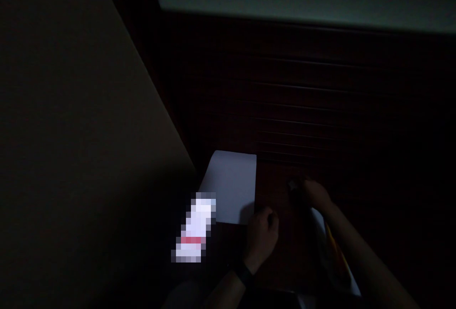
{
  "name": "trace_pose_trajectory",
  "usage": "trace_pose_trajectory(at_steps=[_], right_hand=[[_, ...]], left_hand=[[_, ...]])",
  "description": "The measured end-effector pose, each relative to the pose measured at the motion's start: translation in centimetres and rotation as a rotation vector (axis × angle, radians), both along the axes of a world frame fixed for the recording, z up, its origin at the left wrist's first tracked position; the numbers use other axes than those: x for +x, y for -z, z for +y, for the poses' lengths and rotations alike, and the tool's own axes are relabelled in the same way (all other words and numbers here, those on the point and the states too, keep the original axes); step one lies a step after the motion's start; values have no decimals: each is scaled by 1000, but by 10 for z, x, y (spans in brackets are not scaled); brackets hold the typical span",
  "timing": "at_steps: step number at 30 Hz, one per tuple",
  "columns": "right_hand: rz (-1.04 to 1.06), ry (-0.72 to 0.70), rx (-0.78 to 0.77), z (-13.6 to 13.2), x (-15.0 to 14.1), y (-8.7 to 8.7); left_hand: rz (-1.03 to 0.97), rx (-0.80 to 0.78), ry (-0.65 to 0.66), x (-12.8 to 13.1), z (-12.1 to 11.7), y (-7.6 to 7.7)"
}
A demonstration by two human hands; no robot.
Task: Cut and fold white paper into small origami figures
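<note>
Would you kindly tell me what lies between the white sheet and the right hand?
The head view shows a dark reddish surface there, with a small pale thing, too dim to identify, near the right hand.

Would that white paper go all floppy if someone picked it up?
The white paper would probably bend easily, since it looks thin and its far left corner seems to curve. It's likely light too, with so little thickness showing. Lying flat, it probably won't roll.

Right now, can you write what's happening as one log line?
left hand: curled, beside paper | right hand: near small pale thing, hold unclear | lit screen: beside paper, blurred | dark band: on left wrist
</note>
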State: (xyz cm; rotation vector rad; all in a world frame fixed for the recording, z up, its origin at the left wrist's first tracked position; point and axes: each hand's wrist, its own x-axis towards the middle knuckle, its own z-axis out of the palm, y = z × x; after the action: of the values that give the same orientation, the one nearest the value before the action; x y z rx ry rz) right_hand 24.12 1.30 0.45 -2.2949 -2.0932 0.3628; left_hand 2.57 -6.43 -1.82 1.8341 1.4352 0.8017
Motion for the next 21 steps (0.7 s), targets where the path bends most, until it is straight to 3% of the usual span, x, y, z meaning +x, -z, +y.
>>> trace_pose_trajectory(at_steps=[6, 11, 13, 16, 18, 21], right_hand=[[72, 52, 78, 22, 38, -22], [154, 150, 201, -3, 39, -33], [210, 192, 222, -24, 16, -26], [356, 189, 211, -60, -43, -4], [445, 190, 190, -80, -89, 11], [533, 227, 176, -93, -148, 21]], left_hand=[[40, 26, 32, -17, -13, -4], [115, 93, 53, -34, -28, -17], [182, 147, 72, -41, -36, -28], [304, 246, 51, -61, -50, -48], [381, 286, -47, -86, -60, -58], [488, 241, -323, -135, -74, -61]])
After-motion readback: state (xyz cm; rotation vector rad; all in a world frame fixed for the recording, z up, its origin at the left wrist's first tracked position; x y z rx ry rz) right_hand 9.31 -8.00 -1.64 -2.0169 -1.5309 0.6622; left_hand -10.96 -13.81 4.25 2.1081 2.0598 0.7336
